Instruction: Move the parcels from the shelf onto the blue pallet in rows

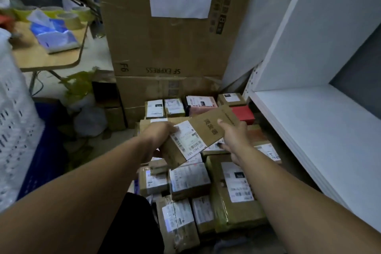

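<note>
A long brown cardboard parcel [203, 134] with a white shipping label is held in the air above the stacked parcels. My left hand [159, 138] grips its near end, thumb on top by the label. My right hand [234, 136] holds its far right side, thumb lying on the top face. Below lie several labelled parcels in rows, among them a large taped box [235, 192], a small labelled box [188, 179] and a red box [243, 114]. The pallet under them is hidden. The white shelf [321, 122] on the right is bare.
Tall cardboard boxes [165, 47] with a handwritten paper sign stand behind the parcels. A wooden table [49, 56] with tape rolls and tissues is at the left. A white perforated crate [16, 130] and a blue crate [47, 154] are at the near left.
</note>
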